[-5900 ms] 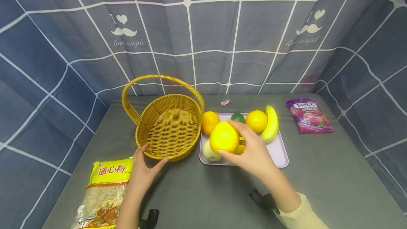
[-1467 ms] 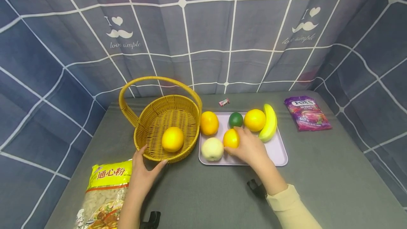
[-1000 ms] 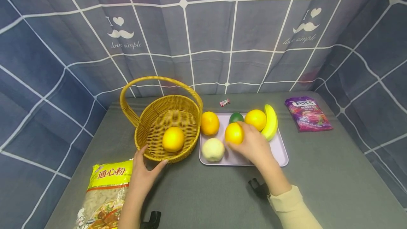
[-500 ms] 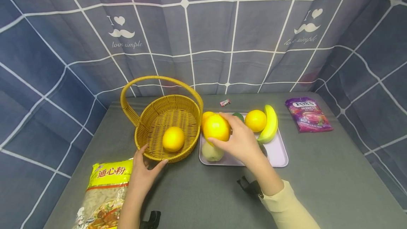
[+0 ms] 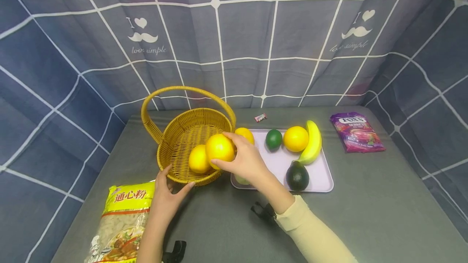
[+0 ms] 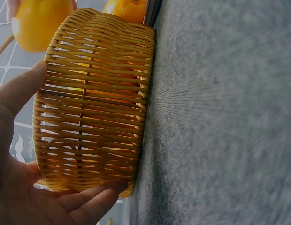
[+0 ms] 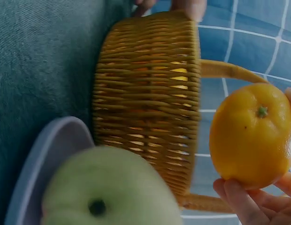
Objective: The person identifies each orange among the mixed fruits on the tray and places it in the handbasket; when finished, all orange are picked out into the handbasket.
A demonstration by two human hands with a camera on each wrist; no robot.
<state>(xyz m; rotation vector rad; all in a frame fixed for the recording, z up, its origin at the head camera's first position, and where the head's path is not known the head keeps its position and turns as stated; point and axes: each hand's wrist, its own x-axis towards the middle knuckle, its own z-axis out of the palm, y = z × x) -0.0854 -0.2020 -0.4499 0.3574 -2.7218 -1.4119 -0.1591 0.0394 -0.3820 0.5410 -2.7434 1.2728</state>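
In the head view, my right hand [image 5: 245,159] holds an orange [image 5: 219,148] between thumb and fingers, over the right side of the yellow wicker basket [image 5: 179,133]. Another orange [image 5: 198,159] lies inside the basket. The right wrist view shows the held orange [image 7: 252,136] above rim level, stem end visible. My left hand [image 5: 166,194] holds the near left rim of the basket. In the left wrist view, its thumb [image 6: 26,86] is at the rim and other fingers lie along the woven outer wall. A pale green fruit [image 7: 108,187], mostly hidden by my right hand in the head view, sits close by.
Right of the basket, a pale lilac tray [image 5: 321,177] bears an orange [image 5: 295,139], a partly hidden orange [image 5: 245,134], a banana [image 5: 312,143] and two dark green fruits. A pasta bag [image 5: 126,214], a purple candy bag [image 5: 356,132] and a small wrapped sweet [image 5: 261,117] lie around.
One orange went from my right hand into the basket. My right hand then took another orange from the tray, lifted it and moved left over the basket. My left hand stayed at the rim.
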